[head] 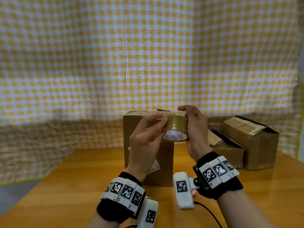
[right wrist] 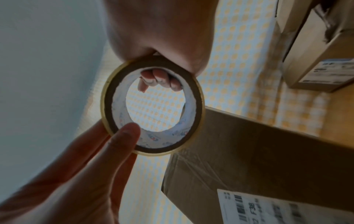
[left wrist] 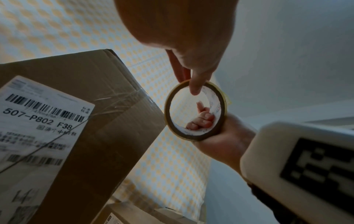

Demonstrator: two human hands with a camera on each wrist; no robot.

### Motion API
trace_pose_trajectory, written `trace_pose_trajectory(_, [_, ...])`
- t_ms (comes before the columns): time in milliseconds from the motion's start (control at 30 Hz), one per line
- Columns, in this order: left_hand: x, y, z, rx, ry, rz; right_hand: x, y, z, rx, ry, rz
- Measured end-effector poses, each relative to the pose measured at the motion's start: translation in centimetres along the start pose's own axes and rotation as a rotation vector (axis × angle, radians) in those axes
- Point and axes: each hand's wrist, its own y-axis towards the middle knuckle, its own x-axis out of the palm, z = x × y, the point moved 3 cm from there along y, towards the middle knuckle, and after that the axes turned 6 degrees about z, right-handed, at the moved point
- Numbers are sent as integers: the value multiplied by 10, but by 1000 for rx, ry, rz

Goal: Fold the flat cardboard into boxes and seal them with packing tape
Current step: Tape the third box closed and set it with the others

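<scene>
Brown translucent packing tape roll (head: 176, 129) held between both hands, axis pointing toward the person. Right hand (head: 195, 129) grips its rim; left hand (head: 146, 139) pinches its outer surface. Upright brown cardboard box (head: 131, 134) stands directly behind hands.

— What are you working on, surface-wise?
— You've got a wooden table (head: 246, 195) in front of you, warm orange-brown with a visible grain, its far edge meeting a yellow-and-white checked cloth (head: 65, 63) that hangs behind and bunches at the left.
— And what sits on it?
— Right before you a tall cardboard box (head: 164, 162) stands upright, with a white shipping label (left wrist: 38, 121) on its near face. To your right lie two more: a lower box (head: 230, 150), and, touching it, a larger box (head: 261, 145) tilted slightly, its top flaps taped.
</scene>
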Motion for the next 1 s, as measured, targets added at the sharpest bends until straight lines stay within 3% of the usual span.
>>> trace_pose_trajectory(233, [7, -5, 13, 239, 157, -75, -5, -1, 6, 5, 84, 14])
trace_pose_trajectory(333, [7, -4, 16, 280, 173, -83, -5, -2, 9, 11, 110, 12])
trace_pose_trajectory(633, [-4, -6, 0, 98, 115, 10, -7, -1, 13, 29, 169, 38])
trace_pose_trajectory(833, [-2, -5, -8, -68, 41, -34, -7, -4, 14, 43, 215, 27])
trace_pose_trajectory(1000, [1, -3, -12, -247, -37, -30, -6, -11, 16, 66, 147, -133])
